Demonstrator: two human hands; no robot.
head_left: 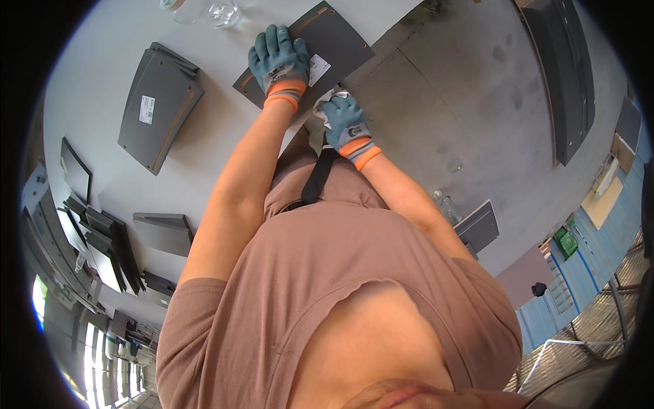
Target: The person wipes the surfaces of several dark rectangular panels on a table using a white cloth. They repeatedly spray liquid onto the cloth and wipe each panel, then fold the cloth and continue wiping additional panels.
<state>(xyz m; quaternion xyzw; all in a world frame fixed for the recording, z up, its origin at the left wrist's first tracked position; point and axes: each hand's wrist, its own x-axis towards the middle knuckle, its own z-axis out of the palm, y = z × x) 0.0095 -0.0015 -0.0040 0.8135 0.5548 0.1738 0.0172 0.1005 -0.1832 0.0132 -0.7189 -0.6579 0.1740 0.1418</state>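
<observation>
My left hand point(278, 60), in a grey-blue glove with an orange cuff, lies flat with fingers spread on a dark grey curved panel point(334, 37) that rests on the white table point(102, 61). A white label point(318, 68) is stuck to the panel beside that hand. My right hand point(346, 123), gloved the same way, is closed on a crumpled white cloth point(325, 109) at the panel's near edge, by the table's edge.
A stack of similar dark panels point(160, 102) lies to the left, more dark pieces point(163, 232) nearer. Clear plastic bottles point(204, 10) stand at the far table edge. Concrete floor point(463, 88) spreads to the right, with a long dark panel point(565, 68) there.
</observation>
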